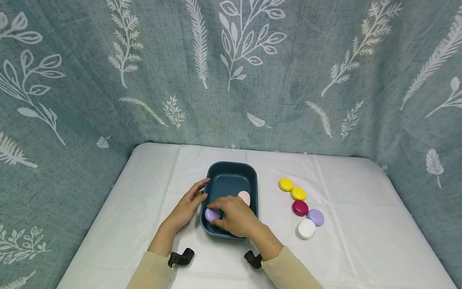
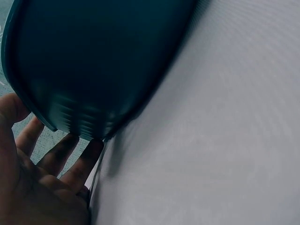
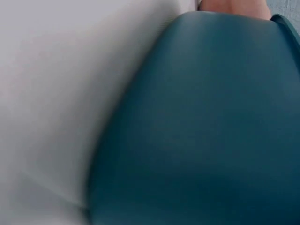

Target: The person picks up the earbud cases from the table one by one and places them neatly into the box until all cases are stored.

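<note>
A dark teal rectangular tray (image 1: 231, 182) sits on the white cloth. Inside its near left corner, my right hand (image 1: 236, 216) pinches a glossy lilac round disc (image 1: 211, 215) between thumb and fingers. A pale pink disc (image 1: 244, 197) lies in the tray by the right wall, partly covered by that hand. My left hand (image 1: 185, 211) rests against the tray's left side; in the left wrist view its fingers (image 2: 84, 164) are extended and touch the outer wall. The right wrist view is mostly filled by the tray's outer wall (image 3: 201, 117), and the right hand's grip is hidden there.
Right of the tray lie two yellow discs (image 1: 286, 184), a crimson disc (image 1: 300, 208), another lilac disc (image 1: 315, 217) and a white disc (image 1: 306, 228). The white cloth-covered table (image 1: 361, 241) ends at a patterned teal curtain (image 1: 216, 108) behind and at both sides.
</note>
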Motion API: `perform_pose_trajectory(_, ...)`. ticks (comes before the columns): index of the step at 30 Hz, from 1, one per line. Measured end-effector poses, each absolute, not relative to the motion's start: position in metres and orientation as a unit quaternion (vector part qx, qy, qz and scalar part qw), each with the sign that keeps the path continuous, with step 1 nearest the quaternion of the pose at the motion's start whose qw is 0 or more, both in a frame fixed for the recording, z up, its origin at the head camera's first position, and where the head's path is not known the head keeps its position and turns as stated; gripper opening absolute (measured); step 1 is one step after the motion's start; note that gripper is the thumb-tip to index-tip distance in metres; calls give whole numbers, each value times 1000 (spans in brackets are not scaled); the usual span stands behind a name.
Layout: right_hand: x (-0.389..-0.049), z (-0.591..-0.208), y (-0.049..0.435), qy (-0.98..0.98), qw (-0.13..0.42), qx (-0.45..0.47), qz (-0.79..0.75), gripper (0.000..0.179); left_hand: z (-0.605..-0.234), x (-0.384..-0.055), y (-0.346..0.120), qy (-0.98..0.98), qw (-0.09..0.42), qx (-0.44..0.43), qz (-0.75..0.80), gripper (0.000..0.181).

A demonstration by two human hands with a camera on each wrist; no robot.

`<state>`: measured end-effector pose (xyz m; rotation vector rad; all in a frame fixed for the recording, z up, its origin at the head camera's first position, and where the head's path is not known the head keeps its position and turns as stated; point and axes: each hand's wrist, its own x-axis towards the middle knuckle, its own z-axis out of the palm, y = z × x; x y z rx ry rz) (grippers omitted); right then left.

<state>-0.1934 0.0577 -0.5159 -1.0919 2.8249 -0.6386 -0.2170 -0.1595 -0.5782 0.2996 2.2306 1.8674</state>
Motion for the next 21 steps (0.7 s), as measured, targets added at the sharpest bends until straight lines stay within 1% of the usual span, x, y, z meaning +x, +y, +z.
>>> perform_pose_trajectory(9, -193, -521, 54, 919, 24, -348, -181, 41, -578, -218, -160, 760, 108, 105, 632, 50)
perform_pose_trajectory(21, -195, -529, 51, 924, 44, -338, -170, 40, -576, -218, -161, 762, 108, 110, 629, 49)
